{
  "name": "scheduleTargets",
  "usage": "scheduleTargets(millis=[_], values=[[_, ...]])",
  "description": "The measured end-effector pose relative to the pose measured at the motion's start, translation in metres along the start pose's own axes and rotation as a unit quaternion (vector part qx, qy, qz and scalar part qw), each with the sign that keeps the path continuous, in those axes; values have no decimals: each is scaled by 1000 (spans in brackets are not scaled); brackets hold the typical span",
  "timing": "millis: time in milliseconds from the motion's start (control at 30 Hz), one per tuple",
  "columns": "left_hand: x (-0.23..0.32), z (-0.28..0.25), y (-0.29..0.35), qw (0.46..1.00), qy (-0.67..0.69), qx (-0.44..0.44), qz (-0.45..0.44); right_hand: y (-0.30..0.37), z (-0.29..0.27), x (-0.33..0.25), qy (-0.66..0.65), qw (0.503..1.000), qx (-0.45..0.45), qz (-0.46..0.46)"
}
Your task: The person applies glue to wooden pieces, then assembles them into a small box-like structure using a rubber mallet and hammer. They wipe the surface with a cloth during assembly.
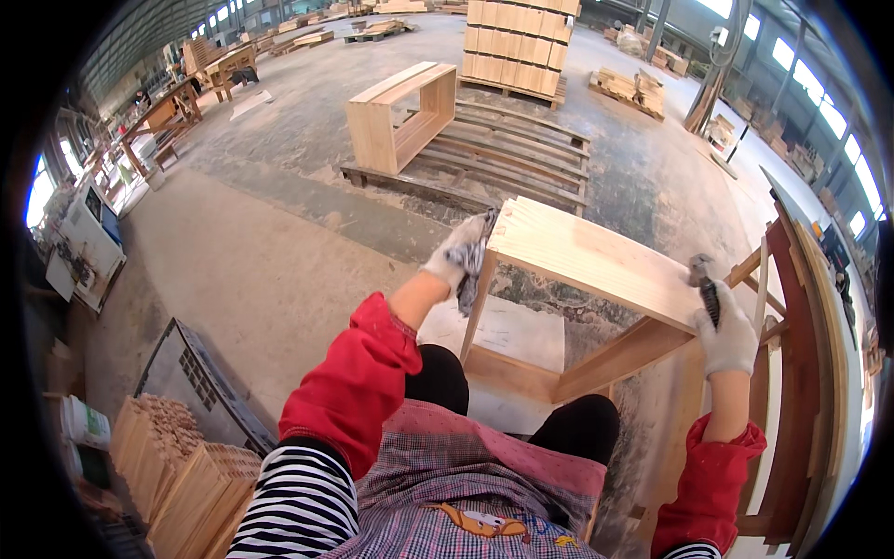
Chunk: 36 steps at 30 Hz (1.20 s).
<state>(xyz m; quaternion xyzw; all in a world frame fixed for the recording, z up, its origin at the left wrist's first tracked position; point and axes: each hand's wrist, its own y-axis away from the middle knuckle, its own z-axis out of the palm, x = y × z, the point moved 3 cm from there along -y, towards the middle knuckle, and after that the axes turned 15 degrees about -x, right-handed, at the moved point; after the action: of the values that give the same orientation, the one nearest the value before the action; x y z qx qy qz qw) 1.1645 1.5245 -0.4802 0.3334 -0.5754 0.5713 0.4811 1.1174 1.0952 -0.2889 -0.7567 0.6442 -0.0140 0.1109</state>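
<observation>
In front of me a pale wooden box frame (587,252) stands on the floor, open toward me. My left hand (456,259), in a white work glove, is closed on a crumpled grey-and-white rag (473,259) at the frame's upper left corner. At the right end of the top board, my gloved right hand (726,335) grips a short tool (711,296) with a dark ribbed handle and a greyish head. The tool's head is by the board's right edge; its exact kind is hard to make out.
Ahead, a similar wooden frame (400,121) rests on a slatted pallet (512,149). Stacked boards (517,42) stand behind it. To my right is a brown wooden rack (792,373). Bundled wood strips (200,494) and a white bucket (86,424) sit at lower left.
</observation>
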Motion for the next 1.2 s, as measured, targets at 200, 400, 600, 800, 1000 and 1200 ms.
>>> scheduleTargets(millis=[200,400,600,800,1000,1200], values=[[52,47,33,975,-216,14,55,23,11,-106,-24,978,5,-205],[58,59,39,914,-390,104,36,21,14,-169,-105,953,-70,-274],[55,65,37,905,-400,140,45,3,8,-187,-315,884,-76,-337],[57,67,36,907,-394,142,33,-10,28,-206,-260,901,-197,-284],[56,67,37,905,-395,149,44,-18,17,-206,-399,852,-139,-308],[56,70,40,897,-410,153,60,-23,14,-200,-237,893,-191,-330]])
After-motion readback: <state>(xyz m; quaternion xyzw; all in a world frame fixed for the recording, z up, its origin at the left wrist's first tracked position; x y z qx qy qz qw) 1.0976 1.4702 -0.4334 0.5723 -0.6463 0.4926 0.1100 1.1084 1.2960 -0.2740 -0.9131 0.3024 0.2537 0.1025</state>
